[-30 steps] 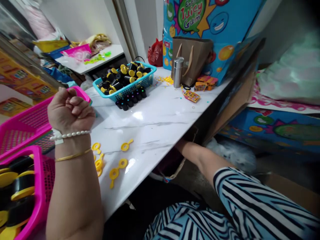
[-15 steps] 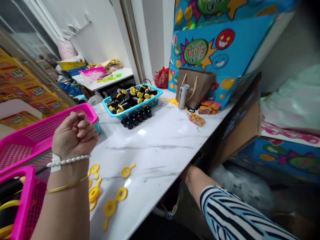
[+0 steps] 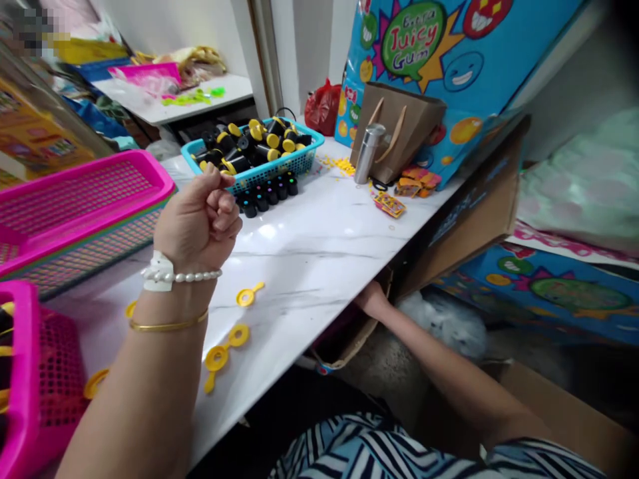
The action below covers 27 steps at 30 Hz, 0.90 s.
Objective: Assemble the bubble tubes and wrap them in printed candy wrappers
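My left hand [image 3: 204,216], wearing a pearl bracelet and a gold bangle, is held closed above the table; whatever its curled fingers hold, if anything, is hidden. Just beyond it stand small black canisters with coloured dots [image 3: 269,194], in front of a blue basket [image 3: 279,161] heaped with black and yellow-capped canisters. Yellow ring-shaped plastic pieces with tabs [image 3: 217,359] lie on the white table nearer to me. My right hand [image 3: 373,299] reaches below the table's right edge into an open carton [image 3: 357,342], its fingers out of sight.
Pink baskets [image 3: 164,174] stand at the left, one nearer basket [image 3: 62,386] holding canisters. A steel flask [image 3: 369,154], a paper bag [image 3: 407,123] and a large blue box [image 3: 449,73] are at the back. A cardboard flap [image 3: 474,199] rises beside the table's right edge.
My left hand has moved right in view, in front of the blue basket, still closed. The view has tilted down, and my right forearm shows more, its hand still below the table edge.
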Motion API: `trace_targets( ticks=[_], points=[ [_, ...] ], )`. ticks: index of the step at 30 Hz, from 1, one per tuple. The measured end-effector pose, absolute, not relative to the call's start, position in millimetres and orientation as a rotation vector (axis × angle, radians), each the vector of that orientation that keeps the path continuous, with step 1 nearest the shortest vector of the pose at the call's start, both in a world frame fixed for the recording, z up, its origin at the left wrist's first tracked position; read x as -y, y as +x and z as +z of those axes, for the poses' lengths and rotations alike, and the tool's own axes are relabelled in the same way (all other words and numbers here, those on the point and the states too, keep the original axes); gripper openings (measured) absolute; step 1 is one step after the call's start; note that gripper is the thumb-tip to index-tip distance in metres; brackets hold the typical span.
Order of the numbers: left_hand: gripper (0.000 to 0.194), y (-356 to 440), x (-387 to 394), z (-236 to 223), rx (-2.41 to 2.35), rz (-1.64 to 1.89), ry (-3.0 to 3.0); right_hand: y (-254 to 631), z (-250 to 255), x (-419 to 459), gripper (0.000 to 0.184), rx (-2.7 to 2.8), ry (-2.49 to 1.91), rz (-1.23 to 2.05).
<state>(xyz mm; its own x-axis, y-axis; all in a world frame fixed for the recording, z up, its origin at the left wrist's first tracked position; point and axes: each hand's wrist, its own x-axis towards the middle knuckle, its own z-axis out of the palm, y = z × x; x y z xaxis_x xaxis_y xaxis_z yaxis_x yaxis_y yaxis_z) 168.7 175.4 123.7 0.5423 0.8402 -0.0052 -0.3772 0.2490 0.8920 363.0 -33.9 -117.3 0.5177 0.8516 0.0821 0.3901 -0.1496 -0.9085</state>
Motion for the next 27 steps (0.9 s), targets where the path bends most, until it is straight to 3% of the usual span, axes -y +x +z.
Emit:
trace_targets(
  ticks=[4,9,18,27],
  points=[
    [0.029,182,-167,110,-0.524,0.787,1.067,363,-115,85,0.027,1.021,-1.795,0.575],
    [0.02,191,-162,95,-0.533,0.74,1.122,362,-74,122,0.032,1.034,-1.769,0.531],
    [0.019,194,-148,97,-0.609,0.7,1.143,359,-43,120,0.03,0.909,-1.632,0.642],
    [0.024,199,-143,89,-0.598,0.704,1.201,340,-5,108,0.031,1.18,-1.679,0.386]
  ],
)
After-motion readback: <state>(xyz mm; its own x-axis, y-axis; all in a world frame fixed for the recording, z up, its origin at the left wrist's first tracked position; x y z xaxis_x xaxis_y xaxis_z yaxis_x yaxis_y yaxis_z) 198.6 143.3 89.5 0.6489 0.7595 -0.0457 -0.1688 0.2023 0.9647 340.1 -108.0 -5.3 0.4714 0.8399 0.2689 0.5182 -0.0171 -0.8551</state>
